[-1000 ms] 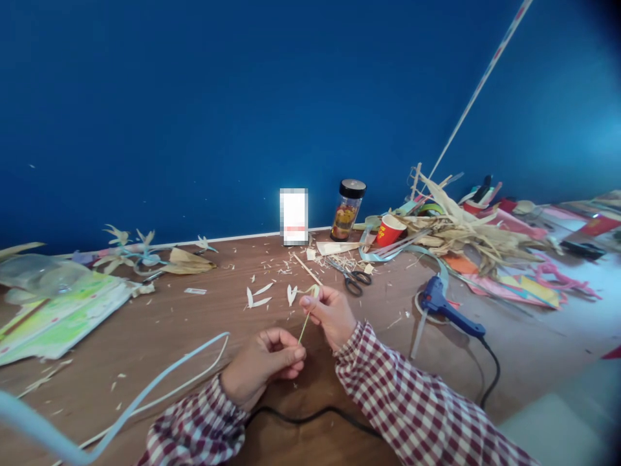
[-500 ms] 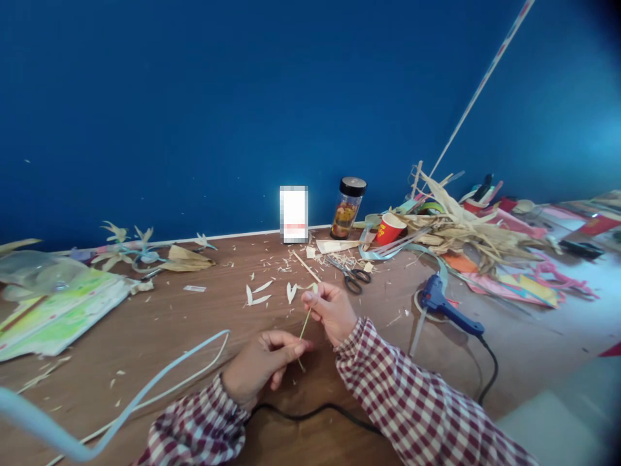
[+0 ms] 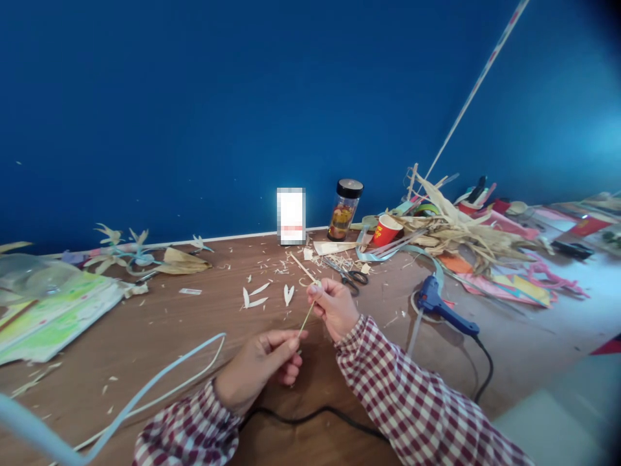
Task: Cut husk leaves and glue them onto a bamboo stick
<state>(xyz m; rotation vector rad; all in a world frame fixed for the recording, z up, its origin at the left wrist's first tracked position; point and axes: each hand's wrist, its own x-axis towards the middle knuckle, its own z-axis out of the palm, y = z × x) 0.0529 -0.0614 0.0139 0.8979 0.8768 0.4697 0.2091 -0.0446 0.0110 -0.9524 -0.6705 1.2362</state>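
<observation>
A thin, pale green-yellow strip [image 3: 306, 318] runs slantwise between my two hands. My left hand [image 3: 269, 359] pinches its lower end between thumb and finger. Higher up and to the right, my right hand [image 3: 332, 305] grips the upper end, where a small pale loop shows above the fingertips. Just left of my right hand lie a pair of white petal-shaped pieces [image 3: 288, 296] and a further group of white slivers [image 3: 254, 298]. A thin pale stick [image 3: 301, 265] lies beyond the fingertips. Black-handled scissors [image 3: 354, 279] rest behind my right hand.
A blue glue gun [image 3: 444, 307] with a black cord lies right of my right arm. Behind stand a lidded jar [image 3: 344, 210] and a red paper cup [image 3: 387, 230]. Dried husks [image 3: 451, 226] heap at the right. A pale blue tube [image 3: 160, 382] arches at the left front.
My hands keep their hold on the strip. My left hand has shifted slightly up and left, and the strip's upper end has curled closer to my right fingers.
</observation>
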